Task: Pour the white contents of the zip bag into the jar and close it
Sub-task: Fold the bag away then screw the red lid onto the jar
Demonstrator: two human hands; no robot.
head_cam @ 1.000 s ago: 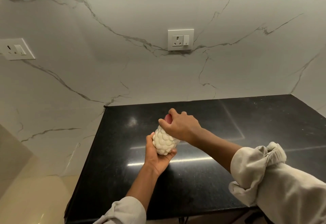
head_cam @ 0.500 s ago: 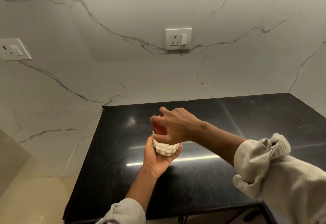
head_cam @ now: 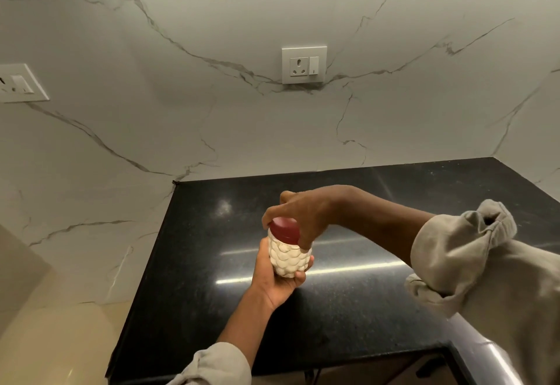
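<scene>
The left hand (head_cam: 274,281) is cupping the bumpy jar (head_cam: 289,258) from below above the black desk (head_cam: 363,309), fingers wrapping its base; the jar is looking full of white contents, so likely hefty, and its rigid dimpled wall should be aiding grip; the right hand (head_cam: 303,211) is arching over it, fingers pinching the red lid (head_cam: 285,230), likely twisting it shut; no zip bag is showing

Walls (head_cam: 212,130) are clad in white marble-look slabs with grey veining, meeting at a corner on the right. A black polished countertop (head_cam: 348,309) abuts the wall and carries bright streaks of reflected light (source not in view). One socket plate (head_cam: 304,65) is fixed centrally, a second switch plate (head_cam: 18,83) sits at far left; beige floor (head_cam: 54,345) lies below left.
</scene>
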